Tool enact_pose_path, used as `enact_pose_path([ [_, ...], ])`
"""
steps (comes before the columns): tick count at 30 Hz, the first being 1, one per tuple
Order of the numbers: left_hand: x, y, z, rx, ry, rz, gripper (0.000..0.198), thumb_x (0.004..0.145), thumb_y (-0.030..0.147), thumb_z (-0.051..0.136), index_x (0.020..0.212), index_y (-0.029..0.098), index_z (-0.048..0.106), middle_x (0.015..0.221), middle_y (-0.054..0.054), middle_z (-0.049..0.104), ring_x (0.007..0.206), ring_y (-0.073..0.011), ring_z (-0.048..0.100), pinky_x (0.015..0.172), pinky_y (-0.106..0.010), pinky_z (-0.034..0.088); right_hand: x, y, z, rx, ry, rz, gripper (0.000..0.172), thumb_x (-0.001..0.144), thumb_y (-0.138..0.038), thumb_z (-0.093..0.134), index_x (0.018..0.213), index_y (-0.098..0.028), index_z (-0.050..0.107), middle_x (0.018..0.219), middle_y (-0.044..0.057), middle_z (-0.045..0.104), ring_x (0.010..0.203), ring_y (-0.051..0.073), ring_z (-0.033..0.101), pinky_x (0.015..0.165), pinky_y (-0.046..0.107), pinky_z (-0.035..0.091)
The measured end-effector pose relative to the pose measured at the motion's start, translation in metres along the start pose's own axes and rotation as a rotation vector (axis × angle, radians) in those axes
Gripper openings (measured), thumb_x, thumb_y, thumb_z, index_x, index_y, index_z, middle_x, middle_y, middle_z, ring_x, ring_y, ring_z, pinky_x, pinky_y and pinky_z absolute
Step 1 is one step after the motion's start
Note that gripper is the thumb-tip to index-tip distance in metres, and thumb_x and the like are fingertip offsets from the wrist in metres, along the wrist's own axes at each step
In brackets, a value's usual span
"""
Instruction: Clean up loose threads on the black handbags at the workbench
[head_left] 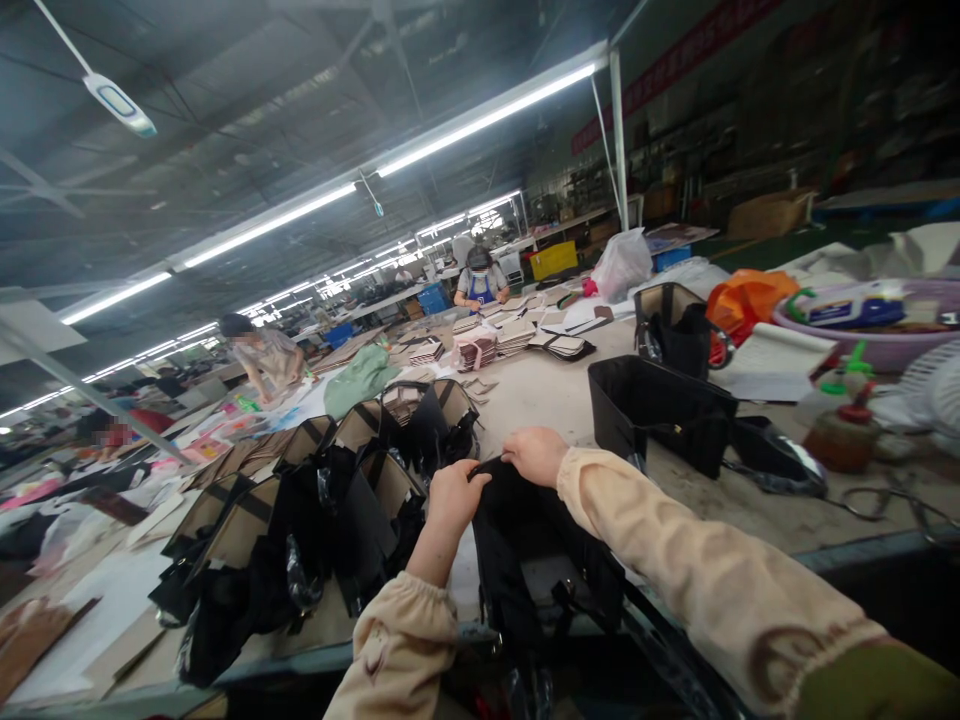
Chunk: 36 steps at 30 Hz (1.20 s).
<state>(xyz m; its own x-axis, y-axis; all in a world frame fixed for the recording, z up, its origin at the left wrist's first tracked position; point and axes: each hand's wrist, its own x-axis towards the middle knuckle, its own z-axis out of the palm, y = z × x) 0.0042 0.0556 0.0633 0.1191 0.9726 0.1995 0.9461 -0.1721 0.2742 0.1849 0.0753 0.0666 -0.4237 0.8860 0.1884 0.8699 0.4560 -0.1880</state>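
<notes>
A black handbag stands before me at the table's front edge, its straps hanging low. My left hand pinches the far corner of its top rim between thumb and fingers. Close beside it, my right hand grips the same rim, fingers folded over the edge. Left of my hands, several black bags with beige insides sit crowded together, some with plastic-wrapped straps. To the right, another open black bag stands upright on the table. The inside of the bag I hold is partly dark.
Flat stacked pieces lie farther along the table. At right are a red-topped bottle, scissors, a white fan and a purple basin. Co-workers sit beyond; another person's hand shows at lower left.
</notes>
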Motion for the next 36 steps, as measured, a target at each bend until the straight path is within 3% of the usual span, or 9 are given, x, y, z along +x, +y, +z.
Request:
enact_pose_path([
  [9, 0.004, 0.004, 0.002, 0.060, 0.021, -0.032, 0.023, 0.076, 0.037, 0.057, 0.092, 0.024, 0.069, 0.090, -0.004, 0.072, 0.084, -0.0190, 0.063, 0.071, -0.026, 0.041, 0.000, 0.000, -0.003, 0.029, 0.002, 0.018, 0.031, 0.086, -0.036, 0.040, 0.091, -0.024, 0.069, 0.096, 0.005, 0.068, 0.089, 0.019, 0.060, 0.073, 0.027, 0.043],
  [19, 0.012, 0.009, 0.003, -0.018, -0.072, -0.133, 0.019, 0.074, 0.038, 0.058, 0.076, 0.020, 0.065, 0.069, 0.000, 0.066, 0.067, -0.0137, 0.058, 0.052, -0.022, 0.032, -0.002, 0.000, -0.004, 0.067, 0.012, 0.044, 0.027, 0.084, -0.035, 0.044, 0.088, -0.025, 0.069, 0.095, 0.003, 0.068, 0.087, 0.018, 0.059, 0.072, 0.026, 0.042],
  [36, 0.012, 0.010, 0.000, -0.048, -0.039, -0.167, 0.020, 0.064, 0.039, 0.067, 0.073, 0.021, 0.067, 0.072, 0.000, 0.067, 0.069, -0.0154, 0.059, 0.057, -0.024, 0.037, -0.002, -0.001, 0.000, 0.021, 0.025, 0.055, 0.031, 0.087, -0.038, 0.041, 0.089, -0.024, 0.069, 0.095, 0.004, 0.068, 0.087, 0.017, 0.059, 0.074, 0.027, 0.040],
])
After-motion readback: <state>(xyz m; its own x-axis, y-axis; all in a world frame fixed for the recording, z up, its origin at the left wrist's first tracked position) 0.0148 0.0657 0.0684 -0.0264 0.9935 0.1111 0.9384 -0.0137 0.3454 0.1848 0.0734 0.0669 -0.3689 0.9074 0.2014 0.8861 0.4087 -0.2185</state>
